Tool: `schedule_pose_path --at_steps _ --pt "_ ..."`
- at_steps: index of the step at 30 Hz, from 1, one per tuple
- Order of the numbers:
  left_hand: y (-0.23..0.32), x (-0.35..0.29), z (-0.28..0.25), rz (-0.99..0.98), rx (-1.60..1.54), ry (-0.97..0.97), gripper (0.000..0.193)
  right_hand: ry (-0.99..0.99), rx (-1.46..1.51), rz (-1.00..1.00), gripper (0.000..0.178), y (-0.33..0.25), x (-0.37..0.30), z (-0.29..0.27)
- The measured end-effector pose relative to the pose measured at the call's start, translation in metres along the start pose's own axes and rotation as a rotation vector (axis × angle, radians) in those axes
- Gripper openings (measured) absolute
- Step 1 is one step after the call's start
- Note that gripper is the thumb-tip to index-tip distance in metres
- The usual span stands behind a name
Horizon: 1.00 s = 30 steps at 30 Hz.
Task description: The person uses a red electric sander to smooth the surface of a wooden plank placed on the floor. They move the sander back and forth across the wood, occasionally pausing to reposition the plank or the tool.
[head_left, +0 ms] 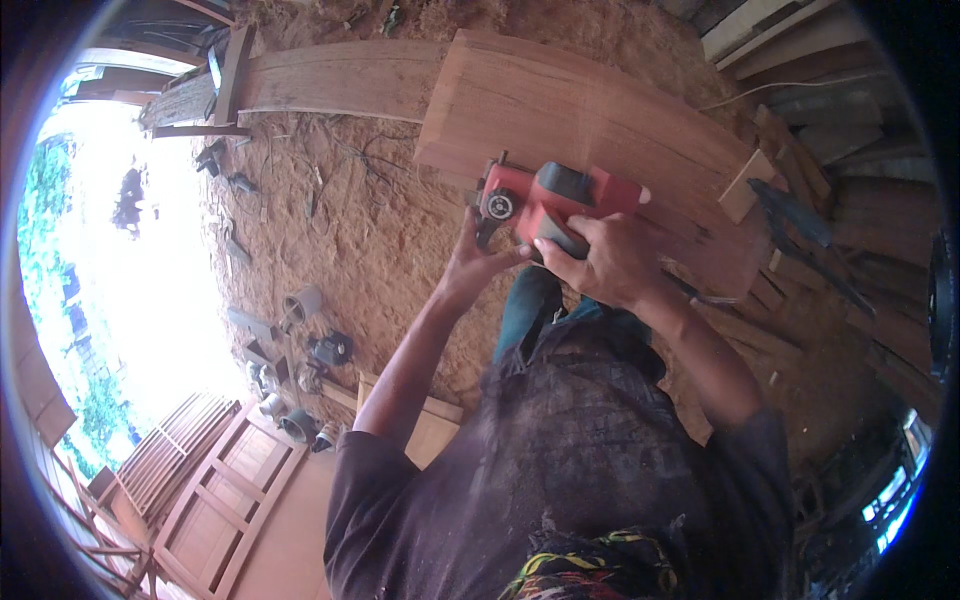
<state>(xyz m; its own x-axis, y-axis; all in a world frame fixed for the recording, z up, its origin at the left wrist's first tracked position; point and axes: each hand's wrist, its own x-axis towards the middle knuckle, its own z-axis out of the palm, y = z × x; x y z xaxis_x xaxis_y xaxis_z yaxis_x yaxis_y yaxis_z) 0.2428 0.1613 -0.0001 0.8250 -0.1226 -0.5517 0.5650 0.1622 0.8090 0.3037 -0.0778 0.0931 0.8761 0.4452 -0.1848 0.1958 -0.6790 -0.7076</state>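
Observation:
A red and black electric hand planer (612,192) is at the near edge of a wide reddish-brown board (570,105). My right hand (612,262) is closed round its dark grip, with the thumb pointing left along it. At the planer's left end, beside its round dial, my left hand (478,262) has its fingers round the dark front part and its thumb stretched toward the body. The fingertips of my left hand are partly hidden. Whether the planer's sole touches the board cannot be seen.
A long plank (335,82) continues to the left past an upright wooden piece (234,75). Stacked timber (820,130) and a dark bar (810,235) are at the right. Metal parts and cups (298,425) sit on the sandy ground at lower left, near a panelled wooden door (225,500).

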Motion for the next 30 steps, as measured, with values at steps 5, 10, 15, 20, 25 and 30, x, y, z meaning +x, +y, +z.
schedule_pose_path --at_steps 5,10,15,20,25,30 --pt "0.010 0.007 -0.052 0.010 0.076 0.038 0.110 -0.051 -0.022 0.021 0.057 -0.029 0.037 0.022" --pt "0.020 0.016 -0.116 0.005 0.025 0.062 0.098 -0.054 0.049 -0.021 0.059 -0.071 0.076 0.040" --pt "0.036 0.025 -0.191 0.079 0.190 0.033 0.075 -0.045 0.226 -0.113 0.052 -0.092 0.130 0.088" --pt "0.028 0.000 -0.230 0.075 0.157 0.320 0.079 -0.192 0.172 -0.074 0.060 -0.123 0.133 0.076" --pt "-0.083 -0.086 -0.196 0.057 -0.093 0.668 0.074 -0.216 0.245 -0.049 0.066 -0.083 0.068 0.060" --pt "-0.372 -0.233 -0.100 -0.493 -0.578 0.961 0.047 -0.358 0.374 -0.011 0.055 -0.026 -0.016 0.045"
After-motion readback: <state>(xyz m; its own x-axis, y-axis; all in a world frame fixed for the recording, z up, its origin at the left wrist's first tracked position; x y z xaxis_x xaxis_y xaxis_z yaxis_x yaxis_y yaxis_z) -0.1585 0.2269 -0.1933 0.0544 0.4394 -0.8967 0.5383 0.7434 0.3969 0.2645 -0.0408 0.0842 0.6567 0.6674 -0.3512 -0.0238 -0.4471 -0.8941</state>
